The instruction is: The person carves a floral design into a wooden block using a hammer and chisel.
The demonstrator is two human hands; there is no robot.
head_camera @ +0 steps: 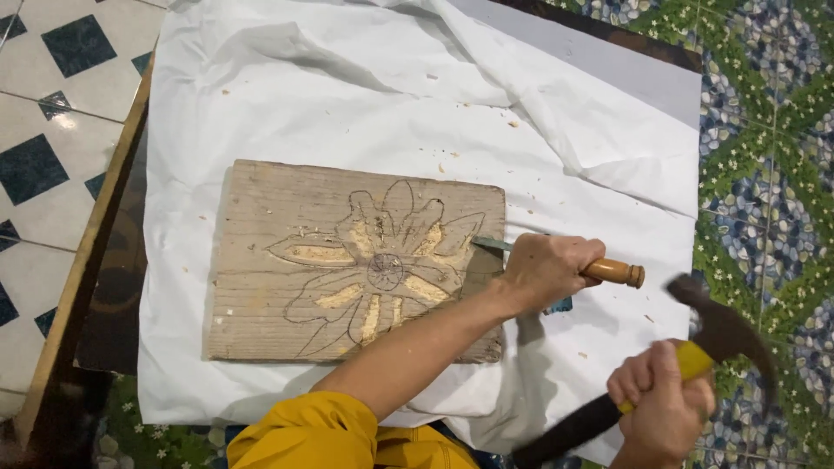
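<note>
A weathered wooden board [269, 208] lies on a white cloth, with a flower outline drawn on it and several petals carved out pale. My left hand [546, 271] grips a chisel [615, 272] by its orange wooden handle. The metal blade meets the board's right edge beside the flower. My right hand [662, 408] is closed on the yellow-and-black handle of a hammer [725, 330]. The dark hammer head is raised and blurred to the right of the chisel's butt, apart from it. My yellow sleeve [321, 434] shows at the bottom.
The crumpled white cloth [365, 95] covers a dark wooden table [113, 260] and is dotted with small wood chips. White-and-blue floor tiles [52, 104] lie to the left, and a pebble-and-flower patterned floor [769, 130] to the right.
</note>
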